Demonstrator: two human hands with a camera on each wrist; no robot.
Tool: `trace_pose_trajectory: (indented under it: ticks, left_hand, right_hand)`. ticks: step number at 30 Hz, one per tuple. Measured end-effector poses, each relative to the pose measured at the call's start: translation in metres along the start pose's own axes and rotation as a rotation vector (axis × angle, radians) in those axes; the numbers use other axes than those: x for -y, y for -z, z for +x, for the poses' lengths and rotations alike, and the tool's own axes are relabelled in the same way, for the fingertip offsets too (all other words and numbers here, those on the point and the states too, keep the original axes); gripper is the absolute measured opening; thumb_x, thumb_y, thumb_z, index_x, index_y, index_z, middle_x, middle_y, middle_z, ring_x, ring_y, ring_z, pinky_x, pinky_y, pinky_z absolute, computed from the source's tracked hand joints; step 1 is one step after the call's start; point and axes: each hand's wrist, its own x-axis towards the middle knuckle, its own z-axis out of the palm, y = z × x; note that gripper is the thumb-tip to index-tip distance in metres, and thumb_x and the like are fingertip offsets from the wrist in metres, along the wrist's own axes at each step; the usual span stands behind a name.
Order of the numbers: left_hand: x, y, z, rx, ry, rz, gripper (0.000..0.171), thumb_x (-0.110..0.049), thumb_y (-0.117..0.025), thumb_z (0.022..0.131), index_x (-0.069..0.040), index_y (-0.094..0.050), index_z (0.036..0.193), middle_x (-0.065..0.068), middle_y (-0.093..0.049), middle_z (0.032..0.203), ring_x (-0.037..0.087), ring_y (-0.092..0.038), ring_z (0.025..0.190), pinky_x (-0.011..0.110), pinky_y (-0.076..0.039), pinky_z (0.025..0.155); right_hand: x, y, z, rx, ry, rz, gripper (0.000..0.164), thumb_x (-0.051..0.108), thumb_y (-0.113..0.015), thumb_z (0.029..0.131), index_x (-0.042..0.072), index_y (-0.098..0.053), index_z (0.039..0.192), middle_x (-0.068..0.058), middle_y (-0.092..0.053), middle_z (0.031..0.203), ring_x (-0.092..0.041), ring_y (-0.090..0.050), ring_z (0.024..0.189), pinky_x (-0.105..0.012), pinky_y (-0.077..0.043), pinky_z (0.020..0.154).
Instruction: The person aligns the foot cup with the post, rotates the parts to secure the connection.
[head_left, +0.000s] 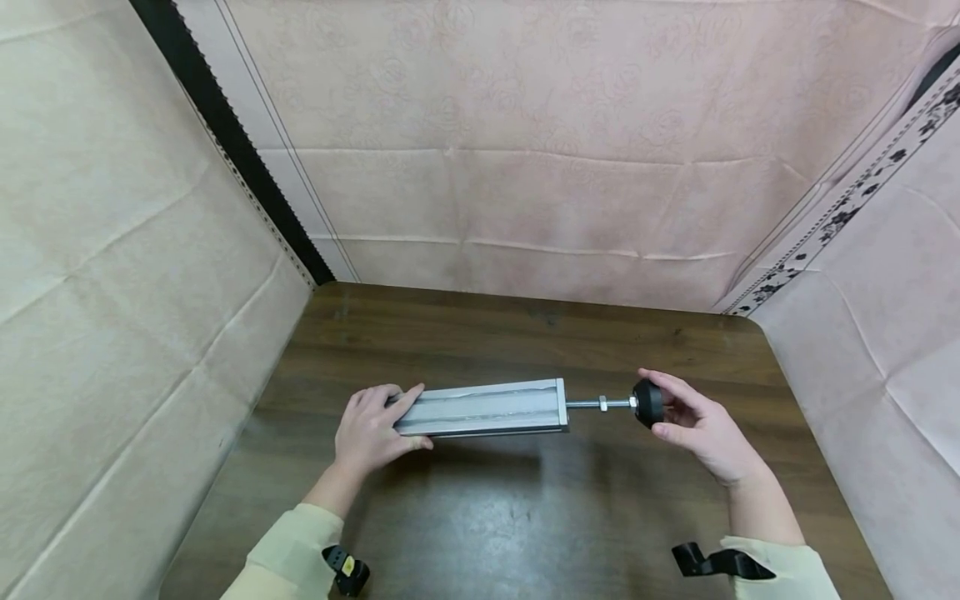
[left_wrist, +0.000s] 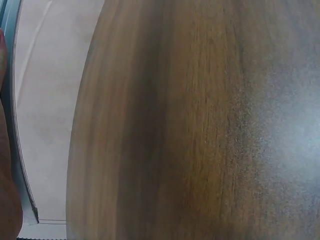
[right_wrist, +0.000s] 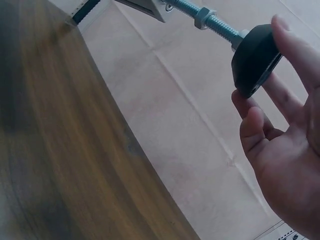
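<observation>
My left hand [head_left: 377,429] grips the left end of an aluminium profile bar [head_left: 491,408], held level above the table. From the bar's right end a threaded rod [head_left: 581,405] sticks out, carrying a hex nut [head_left: 603,403] partway along. At the rod's tip is a black levelling foot [head_left: 648,403]. Thumb and fingers of my right hand [head_left: 693,425] hold that foot by its rim. In the right wrist view the foot [right_wrist: 255,57] shows its cup-like base turned toward the palm. Only a strip of the bar [left_wrist: 15,120] and part of the left hand [left_wrist: 7,190] appear in the left wrist view.
Below both hands lies a brown wood-grain table [head_left: 480,517]. Pale cloth [head_left: 525,167] hangs behind its far edge, with more cloth on the left [head_left: 135,292] and right [head_left: 885,317]. Black camera mounts sit at the left cuff [head_left: 347,572] and right cuff [head_left: 720,563].
</observation>
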Motion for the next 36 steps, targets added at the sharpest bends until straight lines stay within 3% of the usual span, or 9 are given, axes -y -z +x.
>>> trace_pose_trajectory:
  ticks: [5, 8, 11, 15, 19, 24, 31, 36]
  left_hand:
    - [-0.001, 0.002, 0.002, -0.002, -0.003, -0.006, 0.092, -0.076, -0.066, 0.055, -0.024, -0.058, 0.130, 0.008, -0.055, 0.106, 0.025, -0.052, 0.097, 0.046, -0.039, 0.088]
    - [-0.001, 0.003, 0.003, -0.012, -0.009, -0.007, 0.092, -0.067, -0.075, 0.050, -0.024, -0.058, 0.130, 0.009, -0.055, 0.106, 0.026, -0.052, 0.097, 0.046, -0.039, 0.088]
    - [-0.002, 0.004, 0.004, -0.014, -0.011, -0.001, 0.092, -0.066, -0.076, 0.050, -0.023, -0.059, 0.130, 0.009, -0.055, 0.106, 0.026, -0.052, 0.097, 0.046, -0.039, 0.087]
    - [-0.002, 0.006, 0.003, 0.016, 0.001, 0.009, 0.092, -0.068, -0.074, 0.052, -0.024, -0.058, 0.131, 0.008, -0.054, 0.107, 0.025, -0.051, 0.098, 0.046, -0.039, 0.088]
    - [-0.002, 0.007, 0.003, 0.061, 0.011, 0.013, 0.090, -0.077, -0.063, 0.059, -0.026, -0.055, 0.133, 0.007, -0.054, 0.109, 0.025, -0.051, 0.100, 0.045, -0.038, 0.090]
    - [-0.001, 0.008, 0.003, 0.070, 0.013, 0.015, 0.091, -0.086, -0.042, 0.065, -0.026, -0.055, 0.133, 0.007, -0.055, 0.110, 0.024, -0.051, 0.101, 0.045, -0.038, 0.090]
    - [-0.001, 0.009, 0.003, 0.016, -0.016, 0.018, 0.090, -0.072, -0.071, 0.054, -0.024, -0.058, 0.130, 0.007, -0.055, 0.107, 0.025, -0.052, 0.098, 0.045, -0.039, 0.087]
    - [0.000, 0.008, 0.003, 0.005, -0.018, 0.012, 0.091, -0.070, -0.073, 0.053, -0.024, -0.059, 0.130, 0.008, -0.055, 0.107, 0.025, -0.052, 0.097, 0.045, -0.039, 0.086]
  right_hand:
    - [0.002, -0.001, -0.001, -0.069, -0.013, -0.086, 0.058, -0.011, -0.057, 0.084, 0.005, -0.045, 0.138, 0.010, -0.055, 0.123, -0.007, -0.057, 0.096, -0.020, -0.047, 0.073]
    - [0.003, -0.002, -0.001, -0.101, -0.036, -0.138, 0.056, -0.004, -0.058, 0.088, 0.012, -0.045, 0.140, 0.013, -0.057, 0.119, -0.005, -0.059, 0.095, -0.020, -0.047, 0.073]
    - [0.004, -0.002, 0.000, -0.055, -0.032, -0.091, 0.064, -0.003, -0.058, 0.089, 0.012, -0.033, 0.146, 0.010, -0.051, 0.130, -0.006, -0.056, 0.103, -0.020, -0.046, 0.078]
    - [0.006, 0.001, -0.002, 0.046, 0.004, 0.004, 0.084, -0.015, -0.059, 0.082, 0.008, -0.017, 0.150, 0.005, -0.034, 0.146, -0.008, -0.049, 0.113, -0.018, -0.041, 0.087]
    - [0.008, 0.001, -0.005, 0.072, -0.001, -0.041, 0.082, -0.017, -0.062, 0.079, 0.003, -0.023, 0.148, 0.000, -0.032, 0.147, -0.008, -0.048, 0.115, -0.017, -0.038, 0.091]
    - [0.010, 0.000, -0.005, 0.030, -0.068, -0.127, 0.071, -0.009, -0.064, 0.082, 0.007, -0.035, 0.144, -0.002, -0.038, 0.140, -0.011, -0.050, 0.107, -0.017, -0.043, 0.083]
    - [0.008, -0.004, -0.002, -0.067, -0.051, -0.131, 0.065, -0.012, -0.061, 0.082, 0.007, -0.041, 0.141, 0.007, -0.056, 0.120, -0.006, -0.057, 0.095, -0.018, -0.046, 0.075]
    - [0.006, -0.008, -0.001, -0.133, -0.083, -0.103, 0.055, -0.003, -0.059, 0.088, 0.011, -0.047, 0.139, 0.004, -0.059, 0.103, -0.007, -0.060, 0.086, -0.022, -0.049, 0.068]
